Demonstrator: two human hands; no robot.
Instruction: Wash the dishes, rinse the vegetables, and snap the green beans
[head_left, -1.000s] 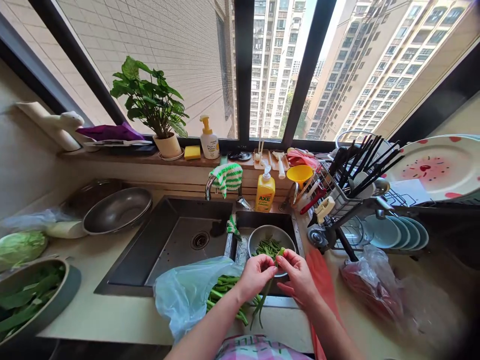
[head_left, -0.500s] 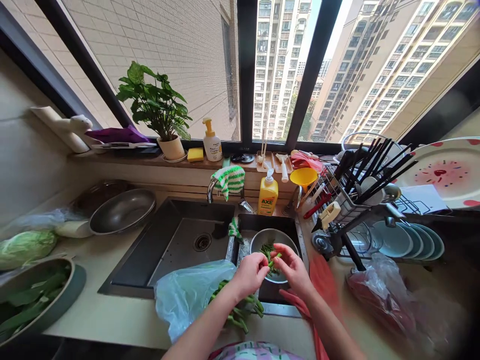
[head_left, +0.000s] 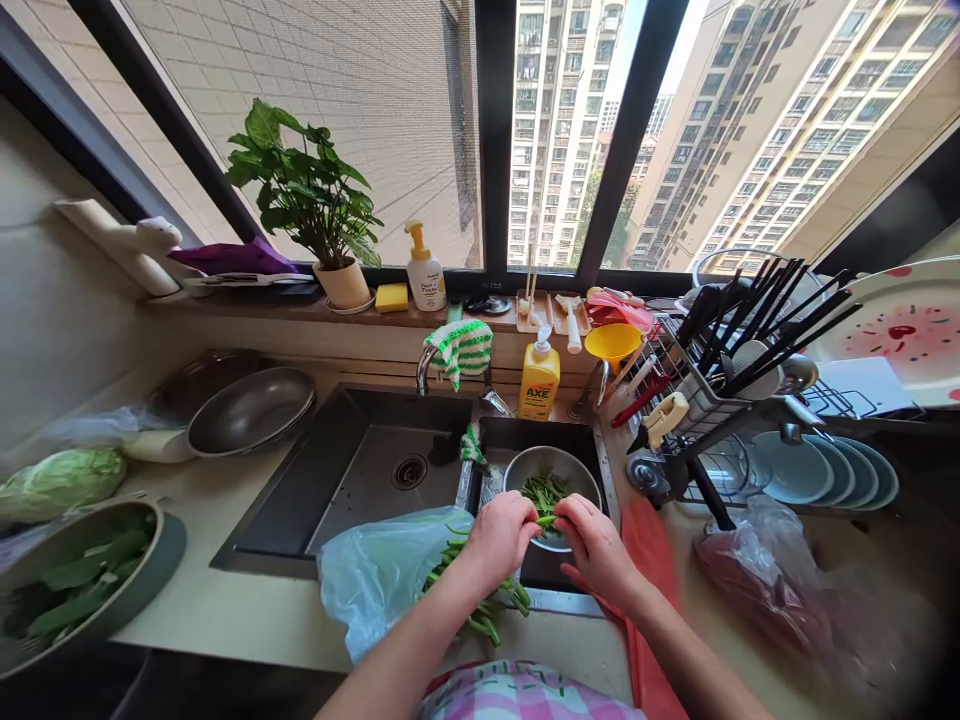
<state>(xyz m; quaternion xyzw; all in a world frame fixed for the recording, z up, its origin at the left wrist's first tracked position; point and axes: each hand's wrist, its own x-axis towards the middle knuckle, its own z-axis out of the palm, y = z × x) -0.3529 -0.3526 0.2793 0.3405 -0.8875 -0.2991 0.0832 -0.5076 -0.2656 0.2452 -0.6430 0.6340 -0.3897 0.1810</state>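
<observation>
Bean (head_left: 547, 520), a short green piece, is pinched at its two ends between the fingertips of the left hand (head_left: 501, 537) and right hand (head_left: 598, 543), just over the near rim of a steel bowl (head_left: 581, 475) in the sink; it looks light, stiff and snappable, best gripped near the ends. The bowl holds cut bean pieces, and a pale plastic bag (head_left: 379, 575) on the counter edge spills whole beans (head_left: 487, 610) under the left wrist.

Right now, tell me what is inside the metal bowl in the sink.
The metal bowl holds short green bean pieces. Both hands cover its near edge, so the rest inside cannot be seen.
</observation>
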